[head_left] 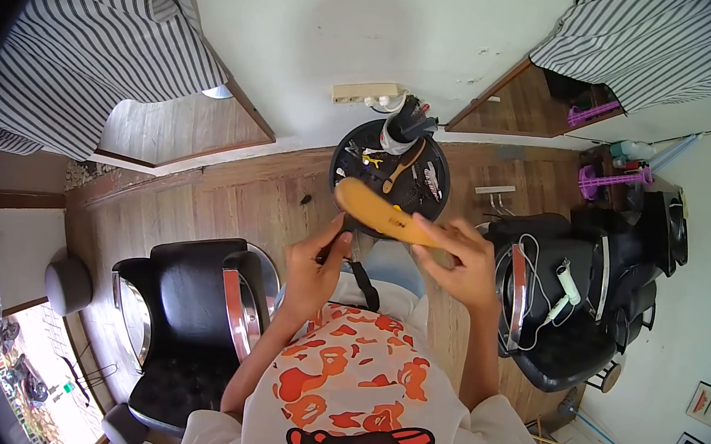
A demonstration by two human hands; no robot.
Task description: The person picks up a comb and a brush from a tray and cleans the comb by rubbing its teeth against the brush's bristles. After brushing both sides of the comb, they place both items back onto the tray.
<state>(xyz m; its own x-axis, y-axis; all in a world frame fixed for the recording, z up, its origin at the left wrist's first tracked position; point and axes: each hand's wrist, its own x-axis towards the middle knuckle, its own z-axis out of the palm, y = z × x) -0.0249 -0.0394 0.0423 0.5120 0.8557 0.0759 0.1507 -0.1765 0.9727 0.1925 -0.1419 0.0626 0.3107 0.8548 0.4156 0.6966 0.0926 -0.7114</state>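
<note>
A yellow-brown wooden brush [373, 211] is held in my right hand [464, 265], its rounded end pointing up and left. My left hand [315, 269] is closed beside the brush's lower left side, with the fingers around a small dark object that is mostly hidden. Beyond both hands stands a round black tray table [351, 145]. On it lie a second wooden brush [404, 166], a few clips [371, 161] and a white cup [395, 144] full of dark tools.
Black salon chairs stand on the left [197, 291] and right [545, 352]. A light green hair dryer [569, 286] with a white cord rests on the right chair. A power strip [366, 93] is on the wall, between mirrors half covered by striped cloth [103, 40].
</note>
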